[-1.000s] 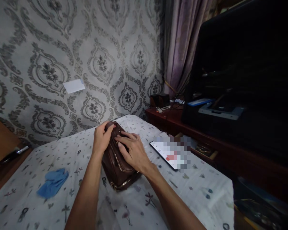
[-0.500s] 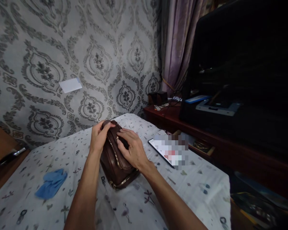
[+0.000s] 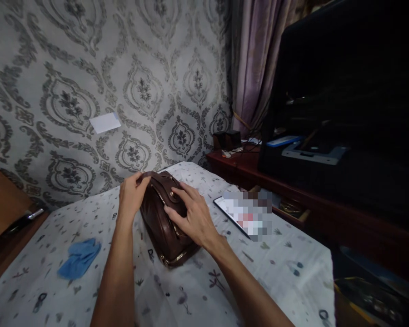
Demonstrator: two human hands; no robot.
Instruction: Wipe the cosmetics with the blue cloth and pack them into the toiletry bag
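Observation:
A brown leather bag (image 3: 155,227) with gold zippers and a round gold stud stands on the patterned white cloth (image 3: 177,304). My left hand (image 3: 132,196) grips its far upper left edge, the thumb on top and the fingers mostly hidden behind. Spread over the bag's right side is my right hand (image 3: 197,212); its thumb rests by the curved zipper and a fingertip is near the stud. A crumpled blue cloth (image 3: 79,259) lies to the left of my left forearm.
Right of the bag lies a phone (image 3: 230,209) with a lit, partly blurred screen. A dark red desk (image 3: 231,163) carries a large black screen (image 3: 334,77) and small speakers. Below it a drawer (image 3: 298,218) stands open. A wooden panel (image 3: 7,200) borders the left side.
My left hand has shifted left along the bag's top edge. The right fingers have spread wider, the thumb moving away from the stud toward the zipper. The view has shifted slightly.

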